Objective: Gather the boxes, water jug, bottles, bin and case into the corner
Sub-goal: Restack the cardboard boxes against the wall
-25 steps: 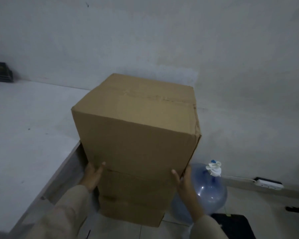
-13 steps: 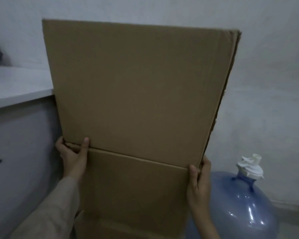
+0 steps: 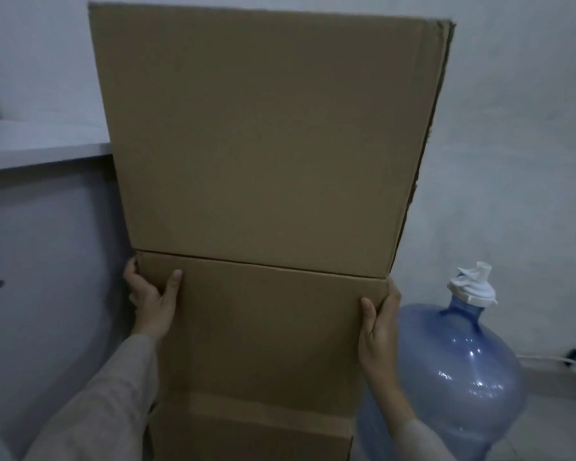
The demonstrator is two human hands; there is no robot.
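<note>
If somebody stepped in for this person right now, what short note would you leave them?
Left hand grips the left edge of the lower cardboard box; right hand grips its right edge.
Upper cardboard box sits stacked on it, beside the white counter.
Blue water jug stands right of the stack, by the wall.
Done: boxes stacked, jug near.
Left: bottles, bin and case, none in view.

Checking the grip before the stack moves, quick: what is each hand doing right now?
Left hand: grips the left edge of the lower box.
Right hand: grips its right edge, beside the water jug.
</note>
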